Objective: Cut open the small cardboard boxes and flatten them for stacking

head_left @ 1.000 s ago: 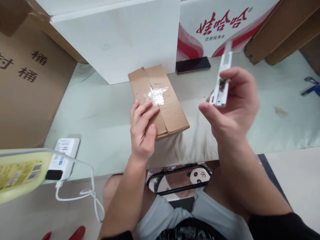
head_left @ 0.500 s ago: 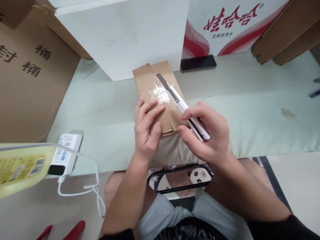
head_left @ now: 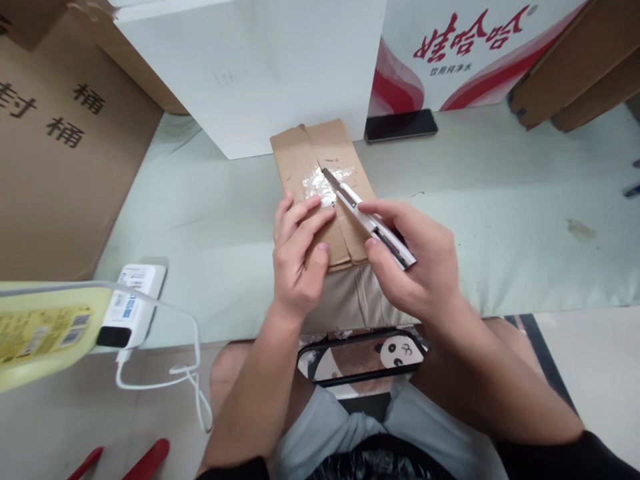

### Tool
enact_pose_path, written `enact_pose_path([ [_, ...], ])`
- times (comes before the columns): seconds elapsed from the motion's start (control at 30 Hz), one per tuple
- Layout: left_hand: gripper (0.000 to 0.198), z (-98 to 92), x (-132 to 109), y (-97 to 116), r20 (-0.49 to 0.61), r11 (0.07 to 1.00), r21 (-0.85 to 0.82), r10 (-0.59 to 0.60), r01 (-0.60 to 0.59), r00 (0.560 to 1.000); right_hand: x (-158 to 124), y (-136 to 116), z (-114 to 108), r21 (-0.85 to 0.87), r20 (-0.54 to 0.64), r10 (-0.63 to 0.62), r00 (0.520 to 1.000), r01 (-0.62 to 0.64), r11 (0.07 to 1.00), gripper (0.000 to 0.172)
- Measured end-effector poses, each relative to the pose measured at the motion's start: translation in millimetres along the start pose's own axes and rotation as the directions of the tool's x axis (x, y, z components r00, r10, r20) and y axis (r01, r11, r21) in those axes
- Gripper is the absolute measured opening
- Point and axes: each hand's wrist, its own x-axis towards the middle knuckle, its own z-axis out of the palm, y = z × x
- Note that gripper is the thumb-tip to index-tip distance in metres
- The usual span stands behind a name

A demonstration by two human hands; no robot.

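A flat brown cardboard piece [head_left: 293,153] lies on the pale green cloth, with shiny clear tape [head_left: 320,187] across its middle seam. My left hand [head_left: 300,257] rests on its lower left part, fingers apart and fingertips at the tape's lower edge. In my right hand [head_left: 415,257] is a white utility knife [head_left: 373,223], held between thumb and fingers. Its blade points up and left, and the tip is at the tape beside the seam. Whether the tip touches cannot be told.
A white box [head_left: 260,73] and a red-and-white box [head_left: 450,80] stand behind, a black phone [head_left: 401,126] before them. At left are a large carton [head_left: 65,187], a white power bank [head_left: 133,303] with cable and a yellow package [head_left: 45,333].
The knife has moved down, its blade tip now lower, at the tape; less blade shows. My left hand stays on the cardboard. The view has shifted slightly.
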Motion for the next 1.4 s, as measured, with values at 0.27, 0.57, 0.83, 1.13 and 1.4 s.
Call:
enact_pose_path([
  [0.27,0.038,0.7,1.0,1.8,-0.019,1.000,-0.020,0.014,-0.014,1.000,2.7,0.0,1.1,0.022,0.016,-0.006,1.000,0.006,1.000,0.031],
  [0.57,0.039,1.4,0.7,2.4,-0.023,1.000,-0.014,0.005,-0.006,1.000,5.0,-0.5,-4.8,0.111,0.028,0.094,0.995,-0.096,0.989,0.030],
  [0.83,0.038,1.1,0.2,3.3,-0.021,0.999,-0.039,0.007,-0.007,1.000,3.1,-3.4,-9.8,0.111,0.041,0.142,0.989,-0.146,0.983,0.031],
  [1.13,0.039,-0.2,-2.0,4.2,0.002,0.998,0.050,0.040,-0.040,0.999,4.4,-3.4,-5.5,0.077,0.042,0.105,0.994,-0.108,0.991,0.031],
  [1.4,0.046,2.9,-6.4,6.0,-0.028,0.998,-0.043,-0.038,0.037,0.999,4.0,-6.3,-8.2,0.049,0.058,0.099,0.993,-0.102,0.994,0.030],
])
